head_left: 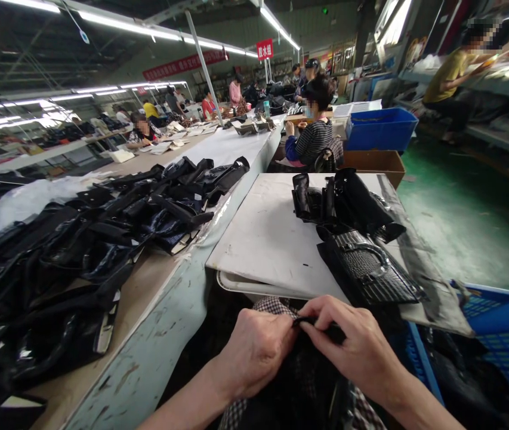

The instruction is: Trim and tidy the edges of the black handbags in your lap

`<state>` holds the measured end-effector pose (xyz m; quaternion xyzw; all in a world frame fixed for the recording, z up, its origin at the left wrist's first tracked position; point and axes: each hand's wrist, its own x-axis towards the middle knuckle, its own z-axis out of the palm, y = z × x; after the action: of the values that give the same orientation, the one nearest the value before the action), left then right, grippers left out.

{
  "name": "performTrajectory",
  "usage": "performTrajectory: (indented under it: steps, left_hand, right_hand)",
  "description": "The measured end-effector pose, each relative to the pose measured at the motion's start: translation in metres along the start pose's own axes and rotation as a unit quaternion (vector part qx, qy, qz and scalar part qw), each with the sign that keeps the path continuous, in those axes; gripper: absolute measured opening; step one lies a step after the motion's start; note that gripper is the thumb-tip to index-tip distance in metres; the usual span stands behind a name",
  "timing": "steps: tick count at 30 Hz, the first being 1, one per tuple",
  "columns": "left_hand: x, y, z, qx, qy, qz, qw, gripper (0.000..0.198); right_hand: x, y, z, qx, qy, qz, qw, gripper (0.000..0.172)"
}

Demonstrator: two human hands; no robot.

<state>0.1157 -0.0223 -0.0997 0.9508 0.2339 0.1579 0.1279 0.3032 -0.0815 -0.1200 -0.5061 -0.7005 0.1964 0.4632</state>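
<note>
Both my hands work close together at the bottom centre, over my lap. My left hand [254,352] is closed, its fingers pinched on one end of a small black leather piece [326,327]. My right hand [357,346] is closed on the same piece from the right, thumb and forefinger pressing it. A checked cloth [272,306] lies under the hands. Just beyond them a black crocodile-textured bag panel [370,269] rests on a white board [267,239].
A heap of glossy black leather pieces [79,251] covers the long workbench [164,334] on the left. More black bag parts [339,203] sit at the far end of the board. A blue crate [505,334] stands at the right. A person in a striped top [312,140] sits ahead; others work further back.
</note>
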Motion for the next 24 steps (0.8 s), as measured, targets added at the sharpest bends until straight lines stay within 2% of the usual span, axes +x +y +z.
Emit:
performTrajectory:
  steps: [3,7,11,13,16,19,23,24]
  left_hand:
    - [-0.001,0.001,0.0,-0.009,-0.003,-0.015,1.0,0.029]
    - [-0.003,0.002,0.0,-0.032,-0.004,-0.043,0.999,0.03]
    - [0.001,0.002,-0.009,-0.076,-0.041,-0.085,0.993,0.023]
    - [0.005,0.002,-0.015,-0.113,-0.059,-0.099,0.987,0.011]
    - [0.013,0.001,-0.019,-0.154,-0.068,-0.097,0.981,0.021]
    - [0.018,-0.003,-0.015,-0.161,-0.039,-0.109,0.98,0.021]
    - [0.021,-0.008,-0.006,-0.107,0.014,-0.155,0.982,0.017]
    - [0.021,-0.009,-0.004,-0.086,0.02,-0.168,0.982,0.017]
  right_hand:
    - [0.0,-0.001,0.002,0.024,0.014,0.037,0.999,0.026]
    - [0.001,-0.004,0.005,0.074,0.008,0.111,0.991,0.021]
    - [0.004,-0.008,0.006,0.133,0.024,0.193,0.972,0.022]
    - [0.006,-0.008,0.005,0.121,0.023,0.206,0.971,0.021]
    - [0.01,-0.006,0.001,0.104,0.016,0.21,0.972,0.02]
    - [0.006,-0.008,-0.002,0.058,0.011,0.201,0.978,0.014]
    - [-0.018,-0.021,0.01,-0.118,0.061,0.117,0.984,0.072]
    - [-0.026,-0.024,0.016,-0.135,0.066,0.102,0.983,0.08]
